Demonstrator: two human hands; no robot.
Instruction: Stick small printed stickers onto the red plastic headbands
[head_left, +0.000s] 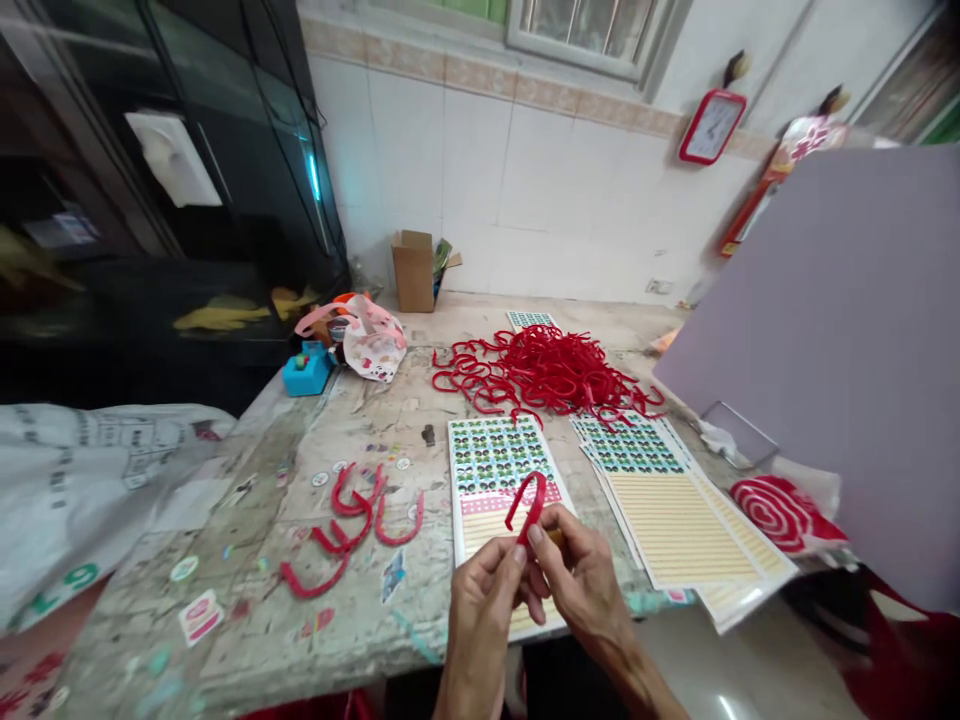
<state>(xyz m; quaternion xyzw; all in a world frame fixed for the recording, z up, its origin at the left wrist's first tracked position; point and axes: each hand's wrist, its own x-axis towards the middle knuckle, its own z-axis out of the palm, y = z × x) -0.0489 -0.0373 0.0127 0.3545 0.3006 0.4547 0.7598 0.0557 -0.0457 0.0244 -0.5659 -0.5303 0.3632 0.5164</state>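
A red U-shaped band [537,497] is held up in front of me, its curved end on top. Its lower end is pinched between the thumb and fingers of my left hand [484,590]. My right hand [589,570] grips the same end from the other side, thumb pressed on it. A small yellowish-brown bit [556,537] shows at the right fingers; I cannot make out what it is. Beneath the hands lies a sticker sheet [499,455] with rows of green-and-black figures, a pink dotted band and yellow stripes. Both hands partly cover its lower half.
Several finished-looking loose red bands [397,535] lie on the left of the worn table [255,600]. A big pile of red bands [555,365] sits at the back. More sticker sheets [675,510] overlap on the right, near a grey-purple panel [840,350]. A blue tape dispenser [306,372] stands back left.
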